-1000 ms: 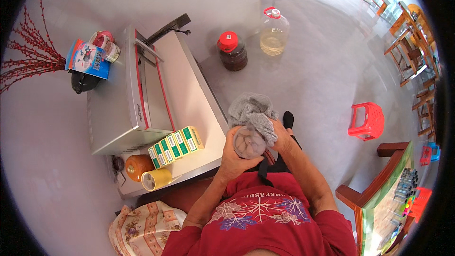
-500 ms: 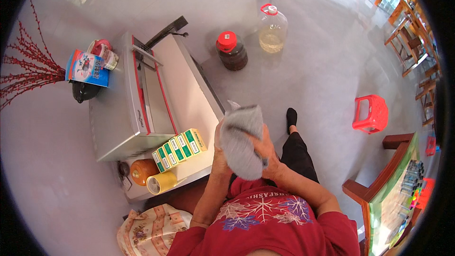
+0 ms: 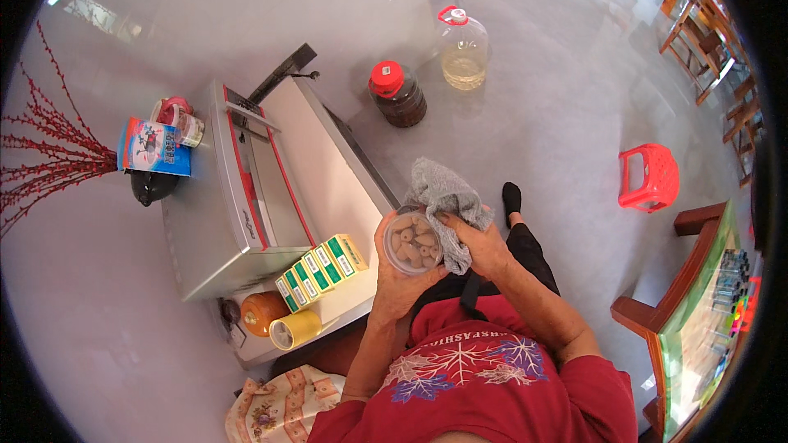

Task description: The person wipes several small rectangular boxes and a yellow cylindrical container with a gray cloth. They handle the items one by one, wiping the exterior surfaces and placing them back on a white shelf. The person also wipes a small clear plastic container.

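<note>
My left hand (image 3: 396, 285) grips a round clear plastic jar (image 3: 413, 239) in front of my chest. Through its top show several brown, cone-shaped pieces. A bunched grey cloth (image 3: 450, 197) is in my right hand (image 3: 483, 248), whose fingers press it against the jar's right side. Part of the cloth hangs below these fingers. Just left of my hands is the white cabinet top (image 3: 345, 197), with a row of yellow and green boxes (image 3: 322, 271), a yellow cylinder (image 3: 295, 330) and an orange round pot (image 3: 263, 312) near its front end.
A silver appliance (image 3: 217, 221) stands on the cabinet, carrying a blue packet (image 3: 154, 146) and a dark vase (image 3: 152, 187) with red twigs. On the floor ahead are a red-lidded jar (image 3: 398, 97) and a large clear bottle (image 3: 465, 57). A red stool (image 3: 648, 178) and wooden-framed table (image 3: 681, 312) stand right.
The grey cloth, which covered what my hands held, has shifted up and right, so the clear jar shows. My right hand has moved slightly right with the cloth.
</note>
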Motion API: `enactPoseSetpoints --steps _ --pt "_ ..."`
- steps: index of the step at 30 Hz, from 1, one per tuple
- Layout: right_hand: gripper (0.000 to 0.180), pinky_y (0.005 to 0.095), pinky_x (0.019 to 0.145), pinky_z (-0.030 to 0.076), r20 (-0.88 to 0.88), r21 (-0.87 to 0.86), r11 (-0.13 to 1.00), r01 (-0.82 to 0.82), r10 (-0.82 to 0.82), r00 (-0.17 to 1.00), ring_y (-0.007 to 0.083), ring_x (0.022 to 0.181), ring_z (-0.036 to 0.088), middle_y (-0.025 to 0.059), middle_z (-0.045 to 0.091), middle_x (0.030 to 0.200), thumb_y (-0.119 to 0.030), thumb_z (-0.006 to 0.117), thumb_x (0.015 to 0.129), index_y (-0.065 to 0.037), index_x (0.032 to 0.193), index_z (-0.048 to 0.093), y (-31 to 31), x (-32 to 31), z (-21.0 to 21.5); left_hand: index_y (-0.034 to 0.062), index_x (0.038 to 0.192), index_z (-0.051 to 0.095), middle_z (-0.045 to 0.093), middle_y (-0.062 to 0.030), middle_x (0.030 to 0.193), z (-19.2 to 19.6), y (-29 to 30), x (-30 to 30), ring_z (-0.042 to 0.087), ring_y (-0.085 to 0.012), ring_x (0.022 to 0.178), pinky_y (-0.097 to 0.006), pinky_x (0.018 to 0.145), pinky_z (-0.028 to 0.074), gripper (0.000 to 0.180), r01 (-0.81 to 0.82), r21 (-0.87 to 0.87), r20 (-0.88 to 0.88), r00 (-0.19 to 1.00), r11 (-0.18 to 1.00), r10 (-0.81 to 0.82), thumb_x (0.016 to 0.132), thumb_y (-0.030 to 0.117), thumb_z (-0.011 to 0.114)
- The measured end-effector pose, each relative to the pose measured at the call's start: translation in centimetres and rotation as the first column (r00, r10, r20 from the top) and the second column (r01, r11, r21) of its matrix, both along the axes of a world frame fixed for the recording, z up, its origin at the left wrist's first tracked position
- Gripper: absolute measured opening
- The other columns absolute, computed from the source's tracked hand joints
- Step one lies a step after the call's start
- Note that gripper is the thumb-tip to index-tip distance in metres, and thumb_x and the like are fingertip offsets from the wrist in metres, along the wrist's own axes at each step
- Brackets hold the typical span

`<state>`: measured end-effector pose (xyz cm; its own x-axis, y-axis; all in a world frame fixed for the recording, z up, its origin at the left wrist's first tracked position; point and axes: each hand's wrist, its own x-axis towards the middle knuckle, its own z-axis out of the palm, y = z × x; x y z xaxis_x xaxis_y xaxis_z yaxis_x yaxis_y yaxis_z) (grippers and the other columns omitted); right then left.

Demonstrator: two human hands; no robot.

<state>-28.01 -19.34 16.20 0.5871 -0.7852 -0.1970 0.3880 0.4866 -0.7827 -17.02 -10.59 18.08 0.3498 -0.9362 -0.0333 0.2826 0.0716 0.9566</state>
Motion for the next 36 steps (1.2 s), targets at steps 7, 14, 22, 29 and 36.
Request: enactPoseSetpoints --steps 7,14,22,29,36 --pt "0.026 0.0256 0.079 0.043 -0.183 -0.286 0.958 -0.024 -0.030 0.983 0.0106 0.088 0.053 0.0054 0.060 0.096 -0.010 0.057 0.085 0.000 0.109 0.055 1.9 -1.3 -1.2 0.0147 0.131 0.026 0.044 -0.0093 0.122 -1.5 1.8 0.8 0.050 -0.0250 0.107 -0.036 0.085 0.048 0.084 0.024 0.129 -0.458 0.888 0.991 0.038 0.064 0.005 0.076" --pt "0.030 0.0339 0.081 0.043 -0.335 -0.404 0.855 -0.325 0.193 0.922 0.0222 0.093 0.055 0.0122 0.056 0.096 -0.013 0.063 0.077 -0.003 0.105 0.056 -0.5 -2.5 1.1 0.0100 0.128 0.020 0.043 -0.0119 0.120 -1.3 1.4 0.5 0.046 -0.0252 0.113 -0.037 0.089 0.047 0.086 0.135 0.104 -0.156 0.981 0.985 -0.118 0.064 -0.001 0.076" --pt "0.028 0.0435 0.077 0.040 -0.367 -0.913 -0.095 -0.396 -0.227 0.902 0.0305 0.104 0.049 0.0112 0.054 0.101 -0.022 0.065 0.060 -0.011 0.085 0.063 1.9 -0.5 4.0 0.0074 0.125 0.039 0.047 -0.0071 0.121 -2.1 1.8 1.1 0.048 -0.0205 0.111 -0.034 0.092 0.041 0.063 -0.054 0.071 0.352 0.935 0.996 0.025 0.076 0.037 0.066" --pt "0.024 0.0397 0.074 0.041 -0.515 -0.857 0.181 -0.483 -0.236 0.824 0.0296 0.098 0.049 0.0097 0.053 0.096 -0.022 0.066 0.063 -0.009 0.082 0.061 0.9 1.2 2.3 0.0050 0.119 0.045 0.052 -0.0059 0.117 -0.4 1.5 1.6 0.054 -0.0198 0.104 -0.032 0.089 0.046 0.063 -0.067 0.227 0.896 0.406 0.972 -0.181 0.069 0.025 0.076" --pt "0.029 0.0302 0.077 0.044 -0.359 -0.260 0.820 -0.510 0.408 0.839 0.0183 0.080 0.057 0.0136 0.064 0.089 -0.021 0.059 0.080 -0.003 0.103 0.061 -2.6 0.4 -0.6 0.0022 0.117 0.041 0.051 -0.0108 0.114 -3.1 2.5 0.2 0.053 -0.0200 0.103 -0.033 0.088 0.045 0.073 0.051 0.235 0.015 0.998 0.971 -0.056 0.055 -0.003 0.080"
